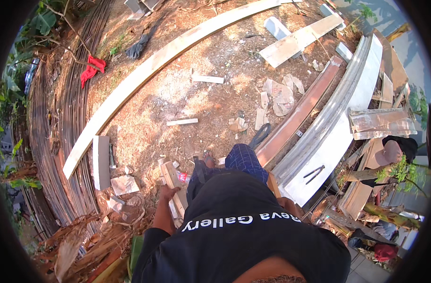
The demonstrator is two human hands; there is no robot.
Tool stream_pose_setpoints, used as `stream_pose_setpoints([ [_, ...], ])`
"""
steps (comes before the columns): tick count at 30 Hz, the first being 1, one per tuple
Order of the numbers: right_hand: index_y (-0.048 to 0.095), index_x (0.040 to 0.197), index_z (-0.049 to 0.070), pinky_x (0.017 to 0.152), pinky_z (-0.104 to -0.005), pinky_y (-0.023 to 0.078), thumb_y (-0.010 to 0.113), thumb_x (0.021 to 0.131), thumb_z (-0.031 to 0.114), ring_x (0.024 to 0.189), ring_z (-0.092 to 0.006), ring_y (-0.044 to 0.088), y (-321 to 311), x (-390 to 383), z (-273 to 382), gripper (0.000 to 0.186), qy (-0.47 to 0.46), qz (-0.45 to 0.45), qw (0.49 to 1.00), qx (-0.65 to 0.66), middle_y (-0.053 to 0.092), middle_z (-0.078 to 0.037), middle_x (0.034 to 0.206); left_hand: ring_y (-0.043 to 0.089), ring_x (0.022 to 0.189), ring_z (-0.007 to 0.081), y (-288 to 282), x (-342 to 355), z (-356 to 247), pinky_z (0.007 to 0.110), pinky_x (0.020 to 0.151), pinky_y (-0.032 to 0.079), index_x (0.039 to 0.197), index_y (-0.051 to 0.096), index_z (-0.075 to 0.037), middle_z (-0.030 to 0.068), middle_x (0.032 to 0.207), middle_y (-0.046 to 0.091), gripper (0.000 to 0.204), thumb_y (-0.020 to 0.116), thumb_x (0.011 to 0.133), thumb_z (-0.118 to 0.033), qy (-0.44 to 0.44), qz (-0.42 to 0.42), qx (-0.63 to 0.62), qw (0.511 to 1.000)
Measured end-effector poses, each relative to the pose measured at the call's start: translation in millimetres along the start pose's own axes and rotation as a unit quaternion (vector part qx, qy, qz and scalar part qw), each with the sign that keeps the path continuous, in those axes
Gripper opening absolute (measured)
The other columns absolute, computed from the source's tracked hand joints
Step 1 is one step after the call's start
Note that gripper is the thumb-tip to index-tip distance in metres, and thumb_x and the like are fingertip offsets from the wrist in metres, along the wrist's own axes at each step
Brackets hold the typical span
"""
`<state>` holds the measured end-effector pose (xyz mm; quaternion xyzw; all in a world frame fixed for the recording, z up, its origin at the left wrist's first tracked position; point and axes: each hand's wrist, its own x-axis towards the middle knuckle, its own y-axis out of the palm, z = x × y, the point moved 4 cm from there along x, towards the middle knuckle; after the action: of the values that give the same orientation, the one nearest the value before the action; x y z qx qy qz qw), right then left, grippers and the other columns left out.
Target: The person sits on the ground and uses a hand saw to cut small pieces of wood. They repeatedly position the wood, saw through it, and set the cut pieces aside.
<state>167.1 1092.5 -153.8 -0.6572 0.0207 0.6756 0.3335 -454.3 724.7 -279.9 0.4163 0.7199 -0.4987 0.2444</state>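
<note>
At my left side, my left hand (170, 192) is closed around the edge of a short wooden plank (176, 188). A small red and white wrapper (183, 177) lies beside this plank. My torso in a black shirt covers much of the lower middle. Only skin of my right arm (289, 205) shows past the shirt, and the fingers there are hidden. Near it the edge of another wooden piece (273, 185) sticks out, but I cannot tell if the right hand touches it.
A long pale board (168, 53) lies across the dirt ahead. On the right are a reddish-brown beam (300, 109) and a long white panel (335, 129) with a dark pliers-like tool (314, 174) on it. Bamboo poles (74, 113) line the left, with a grey block (101, 162) nearby.
</note>
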Motion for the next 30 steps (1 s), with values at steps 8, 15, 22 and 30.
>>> stream_pose_setpoints([
  [8, 0.073, 0.111, -0.008, 0.074, -0.0425, 0.057, 0.085, 0.066, 0.033, 0.082, -0.0309, 0.072, -13, 41, 90, 0.062, 0.058, -0.005, 0.992, 0.109, 0.075, -0.020, 0.097, 0.073, 0.097, 0.0366, -175, 145, -263, 0.045, 0.094, 0.059, 0.111, 0.074, 0.003, 0.0236, 0.106, 0.075, 0.061, 0.088, 0.067, -0.038, 0.113, -0.034, 0.085, 0.989],
  [15, 0.073, 0.111, -0.009, 0.077, -0.0422, 0.058, 0.087, 0.063, 0.036, 0.084, -0.0318, 0.073, -105, 151, 256, 0.067, 0.002, 0.031, 0.998, 0.053, 0.075, -0.021, 0.099, 0.077, 0.092, 0.0261, -161, 163, -461, 0.040, 0.082, 0.060, 0.108, 0.076, 0.004, 0.0168, 0.100, 0.079, 0.050, 0.087, 0.074, -0.031, 0.116, 0.032, 0.121, 0.985],
  [22, 0.073, 0.111, -0.010, 0.079, -0.0419, 0.060, 0.089, 0.060, 0.040, 0.086, -0.0327, 0.074, -291, 172, 496, 0.072, -0.086, 0.034, 0.996, 0.006, 0.076, -0.022, 0.102, 0.078, 0.097, 0.0286, -132, 194, -543, 0.040, 0.084, 0.061, 0.111, 0.077, 0.004, 0.0187, 0.104, 0.079, 0.057, 0.088, 0.072, -0.035, 0.030, 0.025, 0.058, 0.998],
  [30, 0.070, 0.117, -0.012, 0.082, -0.0422, 0.059, 0.091, 0.055, 0.045, 0.092, -0.0332, 0.074, -419, 270, 582, 0.086, -0.045, -0.074, 0.994, 0.069, 0.075, -0.022, 0.105, 0.076, 0.106, 0.0297, -116, 297, -661, 0.041, 0.086, 0.059, 0.121, 0.072, 0.003, 0.0195, 0.113, 0.078, 0.057, 0.080, 0.085, -0.041, 0.014, 0.076, 0.169, 0.983],
])
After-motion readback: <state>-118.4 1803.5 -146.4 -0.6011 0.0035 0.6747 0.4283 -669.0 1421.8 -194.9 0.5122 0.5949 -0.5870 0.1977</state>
